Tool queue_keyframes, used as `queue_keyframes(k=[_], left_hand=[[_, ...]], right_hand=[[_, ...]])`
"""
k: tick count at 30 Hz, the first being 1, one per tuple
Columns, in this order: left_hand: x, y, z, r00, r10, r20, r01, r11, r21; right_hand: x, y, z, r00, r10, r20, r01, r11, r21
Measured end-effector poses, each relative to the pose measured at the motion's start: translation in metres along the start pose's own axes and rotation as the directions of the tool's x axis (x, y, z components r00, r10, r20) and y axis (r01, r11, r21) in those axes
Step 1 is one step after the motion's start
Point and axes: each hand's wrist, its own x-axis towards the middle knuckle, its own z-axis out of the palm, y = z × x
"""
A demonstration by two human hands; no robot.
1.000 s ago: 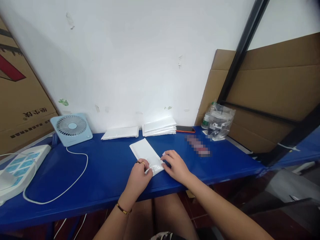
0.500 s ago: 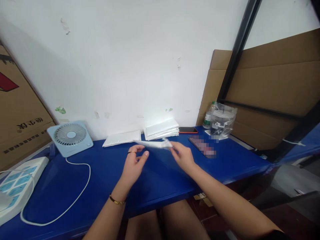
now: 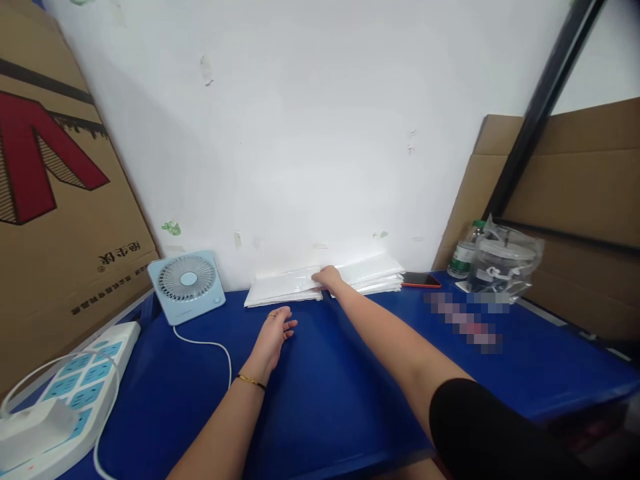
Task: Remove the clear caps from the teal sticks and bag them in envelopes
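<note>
My right hand [image 3: 329, 277] reaches to the back of the table, its fingers pinched on the right end of a thin white plastic packet [image 3: 285, 280]. That packet lies over the left pile of white packets [image 3: 257, 300], against the wall. Just right of my right hand stands a taller pile of white packets [image 3: 373, 273], partly behind my wrist. My left hand [image 3: 275, 333] hovers above the blue table [image 3: 330, 387], in front of the left pile, with its fingers loosely apart and nothing in them.
A light blue fan [image 3: 187, 283] and a white power strip [image 3: 75, 393] with a cable are on the left, by a cardboard box [image 3: 100, 220]. On the right are a phone [image 3: 421, 280], a green-capped bottle [image 3: 463, 253], a bagged container [image 3: 505, 263] and a blurred-out item [image 3: 465, 323].
My right hand has carried the white packet forward and left onto the left pile. My left hand has come away from it. The view has shifted to the left.
</note>
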Motion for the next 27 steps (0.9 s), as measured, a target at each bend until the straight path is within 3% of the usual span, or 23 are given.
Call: queue_keyframes(k=[3,6,7,8,10,12,13,14,16,18,19,21,23,24,27], left_hand=[[0.001,-0.004,0.001,1.000,0.012,0.006,-0.012,1.000,-0.005],[0.003,-0.004,0.001,1.000,0.006,-0.016,-0.006,1.000,0.008],[0.004,-0.005,0.001,1.000,0.009,-0.016,-0.008,1.000,0.022],[0.005,-0.005,0.001,1.000,0.013,-0.013,-0.013,0.999,0.044],[0.006,-0.007,0.000,0.999,0.031,0.006,-0.032,0.993,0.114],[0.006,-0.008,-0.001,0.997,0.072,0.032,-0.077,0.973,0.217],[0.005,-0.008,-0.001,0.993,0.106,0.043,-0.114,0.954,0.278],[0.004,-0.008,-0.001,0.986,0.156,0.053,-0.164,0.922,0.351],[-0.001,-0.007,0.003,0.949,0.307,0.077,-0.301,0.797,0.525],[-0.010,-0.004,0.015,0.866,0.478,0.149,-0.439,0.582,0.685],[-0.015,-0.001,0.026,0.813,0.544,0.206,-0.494,0.459,0.739],[-0.024,0.003,0.054,0.725,0.606,0.328,-0.561,0.244,0.791],[-0.030,0.006,0.086,0.685,0.598,0.417,-0.566,0.077,0.820],[-0.032,0.007,0.102,0.685,0.574,0.449,-0.553,0.008,0.833],[-0.031,0.003,0.131,0.751,0.468,0.466,-0.479,-0.101,0.872]], right_hand=[[0.007,0.004,-0.011,0.997,-0.046,-0.055,0.036,0.985,-0.167],[0.015,0.011,-0.062,0.978,-0.140,-0.152,0.087,0.946,-0.313],[0.019,0.015,-0.085,0.950,-0.211,-0.230,0.087,0.887,-0.454],[0.022,0.021,-0.109,0.910,-0.252,-0.329,0.026,0.827,-0.561],[0.030,0.035,-0.154,0.871,-0.158,-0.466,-0.197,0.756,-0.624],[0.036,0.050,-0.187,0.887,0.020,-0.461,-0.328,0.730,-0.600],[0.037,0.056,-0.197,0.894,0.046,-0.446,-0.336,0.727,-0.599],[0.037,0.060,-0.203,0.903,0.048,-0.427,-0.323,0.730,-0.602],[0.033,0.063,-0.206,0.921,-0.069,-0.383,-0.184,0.788,-0.587],[0.020,0.060,-0.201,0.913,-0.254,-0.320,0.077,0.877,-0.475],[0.011,0.058,-0.197,0.902,-0.327,-0.280,0.216,0.906,-0.364],[-0.013,0.054,-0.188,0.897,-0.386,-0.217,0.382,0.922,-0.064],[-0.039,0.053,-0.180,0.915,-0.380,-0.138,0.403,0.874,0.272],[-0.052,0.054,-0.177,0.931,-0.352,-0.095,0.359,0.844,0.399],[-0.078,0.066,-0.173,0.965,-0.250,0.083,0.154,0.791,0.592]])
